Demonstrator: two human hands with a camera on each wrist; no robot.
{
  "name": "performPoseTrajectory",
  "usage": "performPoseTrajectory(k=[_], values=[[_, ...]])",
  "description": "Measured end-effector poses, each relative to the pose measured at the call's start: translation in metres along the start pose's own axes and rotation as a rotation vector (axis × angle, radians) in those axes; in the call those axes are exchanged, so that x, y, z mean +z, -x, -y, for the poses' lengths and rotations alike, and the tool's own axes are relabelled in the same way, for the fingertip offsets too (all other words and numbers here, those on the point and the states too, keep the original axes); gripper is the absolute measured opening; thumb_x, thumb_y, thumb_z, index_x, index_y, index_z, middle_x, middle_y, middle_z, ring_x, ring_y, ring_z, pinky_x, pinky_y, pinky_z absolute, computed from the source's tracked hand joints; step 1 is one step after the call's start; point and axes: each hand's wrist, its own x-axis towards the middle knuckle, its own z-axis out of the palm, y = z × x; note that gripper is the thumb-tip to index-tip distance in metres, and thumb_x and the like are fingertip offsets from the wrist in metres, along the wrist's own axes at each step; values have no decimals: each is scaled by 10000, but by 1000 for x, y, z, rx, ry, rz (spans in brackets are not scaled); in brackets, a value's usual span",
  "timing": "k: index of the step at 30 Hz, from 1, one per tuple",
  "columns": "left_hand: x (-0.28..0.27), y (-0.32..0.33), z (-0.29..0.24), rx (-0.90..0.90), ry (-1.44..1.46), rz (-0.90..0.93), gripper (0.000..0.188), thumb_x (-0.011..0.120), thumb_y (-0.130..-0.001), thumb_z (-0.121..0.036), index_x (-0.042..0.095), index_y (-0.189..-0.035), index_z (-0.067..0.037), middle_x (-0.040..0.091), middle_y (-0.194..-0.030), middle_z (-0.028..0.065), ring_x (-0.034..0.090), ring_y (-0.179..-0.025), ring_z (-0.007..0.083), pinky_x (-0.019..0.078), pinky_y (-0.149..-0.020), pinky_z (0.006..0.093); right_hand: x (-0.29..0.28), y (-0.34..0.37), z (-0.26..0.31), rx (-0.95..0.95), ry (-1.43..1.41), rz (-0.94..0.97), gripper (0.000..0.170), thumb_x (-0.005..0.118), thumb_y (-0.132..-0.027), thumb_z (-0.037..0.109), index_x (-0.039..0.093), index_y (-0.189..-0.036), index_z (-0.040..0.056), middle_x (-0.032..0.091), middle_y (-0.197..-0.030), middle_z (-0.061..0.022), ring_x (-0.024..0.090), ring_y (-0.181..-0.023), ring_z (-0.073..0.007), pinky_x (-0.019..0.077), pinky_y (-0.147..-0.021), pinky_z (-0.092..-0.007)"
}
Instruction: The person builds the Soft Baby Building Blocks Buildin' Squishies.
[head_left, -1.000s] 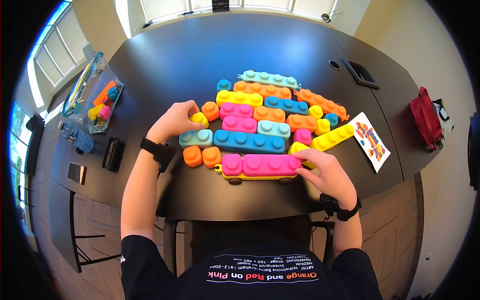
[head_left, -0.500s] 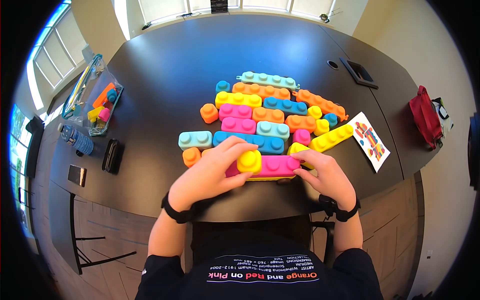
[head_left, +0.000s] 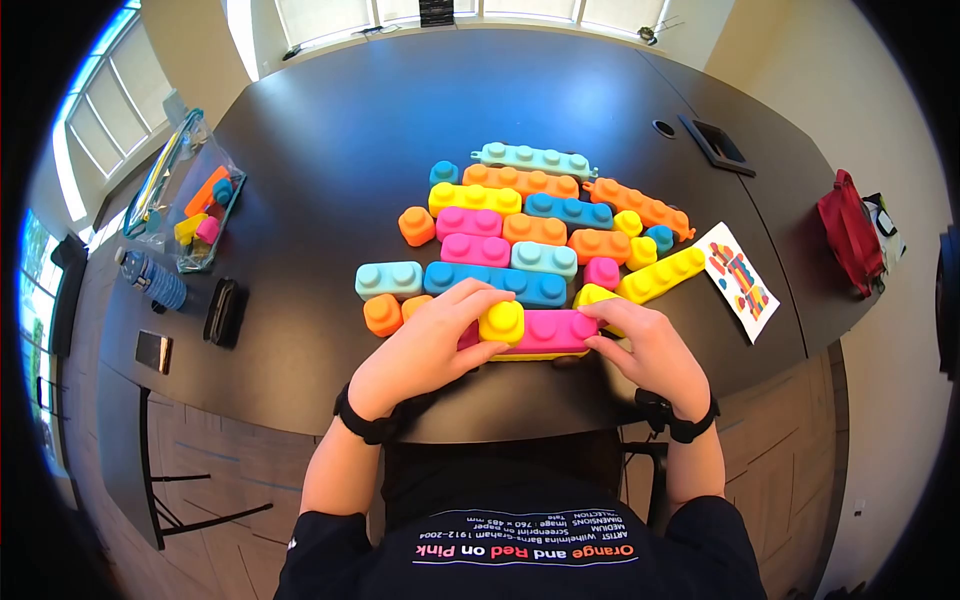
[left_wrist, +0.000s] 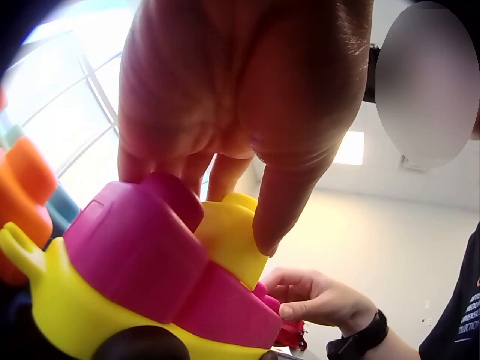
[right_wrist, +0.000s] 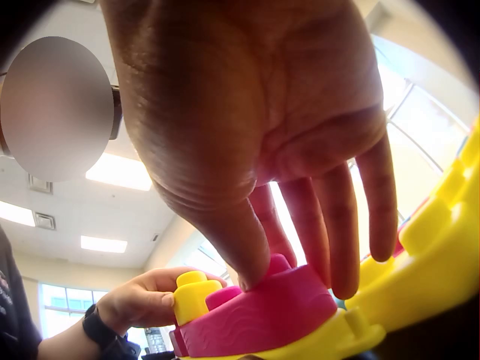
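Observation:
My left hand (head_left: 425,345) pinches a yellow one-stud building block (head_left: 501,322) between thumb and fingers. The block sits on the left end of a long pink block (head_left: 552,332), beside a one-stud pink block (left_wrist: 139,247). Both pink blocks ride on a yellow wheeled base (left_wrist: 71,300) with a coupling at its end. My right hand (head_left: 660,360) holds the long pink block's right end, thumb in front and fingers behind. In the right wrist view, the yellow block (right_wrist: 193,296) stands upright above the pink studs.
Beyond the hands lie rows of coloured blocks, among them a long blue block (head_left: 495,283) and a long yellow block (head_left: 662,275). A picture card (head_left: 742,290) is at right. A clear bag (head_left: 215,240), a water bottle (head_left: 152,278) and a dark case (head_left: 222,312) stand left.
My left hand has brought the yellow block from beside the light-blue block, rightward and toward me, onto the long pink block. My right hand has stayed at the pink block's right end.

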Motion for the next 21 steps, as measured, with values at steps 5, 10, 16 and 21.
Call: performPoseTrajectory(k=[5,10,16,21], values=[[0,0,-3,-14,-8,7,487,809,-902,-127,644,-1357,-75,657,-1238,145,661,-1083,350,546,-927,394,0,0,1,1,11,2,280,747,-944,138,684,-1202,49,719,-1133,-146,699,-1003,-385,575,-857,-435],[1,1,-1,-4,0,-11,489,808,-896,-106,644,-1356,-72,658,-1228,143,662,-1059,346,545,-909,393,1,0,1,11,9,8,281,747,-947,143,685,-1204,49,717,-1137,-146,698,-1007,-383,575,-858,-434],[1,2,-1,-14,-3,-12,502,810,-887,-90,643,-1360,-71,660,-1229,142,662,-1053,348,545,-901,393,2,-1,2,-2,27,-2,285,746,-947,141,685,-1211,55,718,-1126,-144,699,-999,-382,574,-851,-434],[1,2,-3,-14,-5,-12,507,801,-893,-80,642,-1375,-63,665,-1238,142,662,-1071,339,542,-918,391,2,1,6,1,84,-14,292,742,-945,138,682,-1218,54,722,-1114,-138,704,-995,-374,575,-841,-437]])
